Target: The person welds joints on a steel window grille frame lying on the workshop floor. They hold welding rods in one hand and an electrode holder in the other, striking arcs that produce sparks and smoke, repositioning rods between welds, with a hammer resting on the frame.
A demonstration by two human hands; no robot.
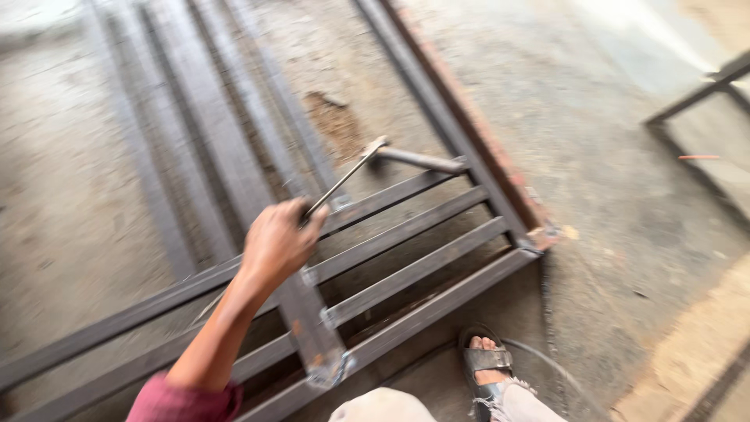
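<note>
Loose grey metal bars (195,109) are lying side by side on the concrete floor (609,156) at the upper left (motion blur is softening their edges). A hand (275,241), its arm coming up from a dark pink sleeve (183,402) at the bottom left, is closing in a fist around the thin handle of a chipping hammer (367,160); which hand it is I cannot tell, and only one is showing. The hammer's handle is slanting up and to the right, and its head is hanging just above the cross bars of a welded steel frame (422,266) lying flat on the floor. Further right, a foot in a grey sandal (486,361) is standing beside the frame's near corner, with a thin cable (547,367) curving past it.
</note>
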